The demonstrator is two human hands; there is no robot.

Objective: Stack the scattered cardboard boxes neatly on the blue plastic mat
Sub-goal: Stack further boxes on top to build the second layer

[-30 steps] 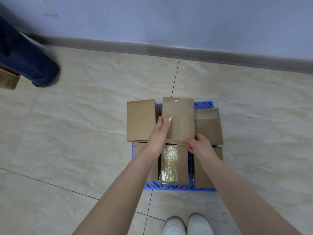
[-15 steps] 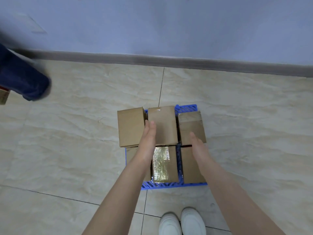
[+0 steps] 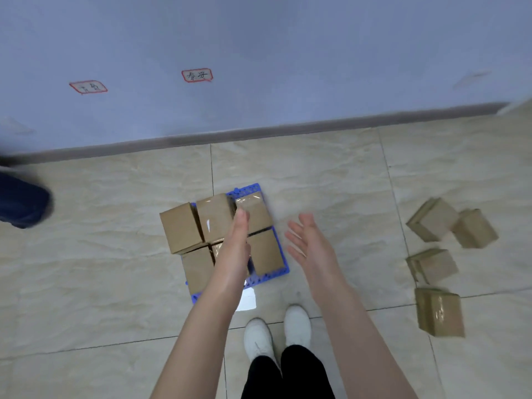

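Note:
A blue plastic mat (image 3: 283, 263) lies on the tiled floor, covered by several brown cardboard boxes. A second-layer box (image 3: 180, 233) sits at the back left, another (image 3: 214, 216) beside it in the middle. My left hand (image 3: 234, 249) hovers over the stack with straight fingers, holding nothing. My right hand (image 3: 309, 240) is open, fingers spread, to the right of the mat and off the boxes. Several loose boxes lie on the floor at the right: a pair (image 3: 433, 218) (image 3: 475, 233), one below (image 3: 434, 264), and a taped one (image 3: 439, 311).
A wall with a grey skirting board (image 3: 259, 133) runs behind the mat, with two red-framed labels (image 3: 197, 75) on it. Another person's dark blue leg (image 3: 23, 201) stands at the far left. My white shoes (image 3: 277, 332) are just in front of the mat.
Both hands have come off the middle top box, which now rests on the stack. My right hand has swung out to the right. The view has turned right, showing loose boxes.

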